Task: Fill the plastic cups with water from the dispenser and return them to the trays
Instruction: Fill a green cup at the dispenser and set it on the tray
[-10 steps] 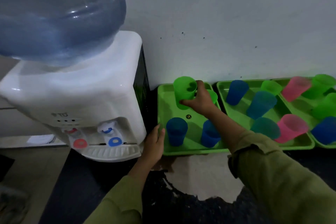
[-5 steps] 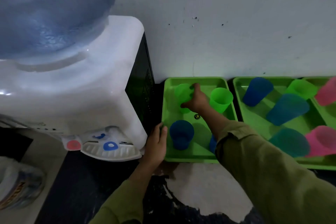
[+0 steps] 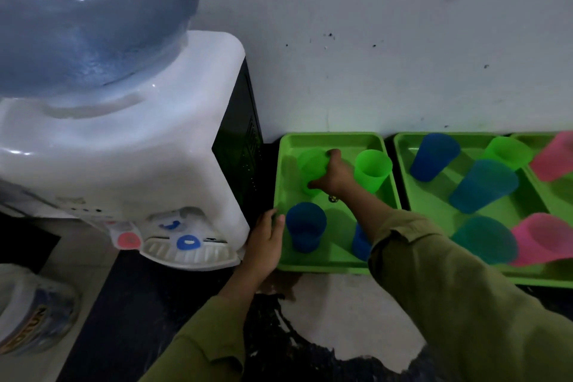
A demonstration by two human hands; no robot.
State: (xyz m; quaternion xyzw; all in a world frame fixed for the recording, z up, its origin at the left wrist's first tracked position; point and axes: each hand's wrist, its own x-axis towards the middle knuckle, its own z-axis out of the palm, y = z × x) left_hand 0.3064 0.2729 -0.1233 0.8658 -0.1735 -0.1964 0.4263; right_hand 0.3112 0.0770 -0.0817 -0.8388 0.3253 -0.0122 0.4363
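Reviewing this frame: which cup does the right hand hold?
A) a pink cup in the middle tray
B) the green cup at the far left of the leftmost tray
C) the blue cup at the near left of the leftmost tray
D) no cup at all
B: the right hand has its fingers curled round the green cup at the far left of the leftmost tray.
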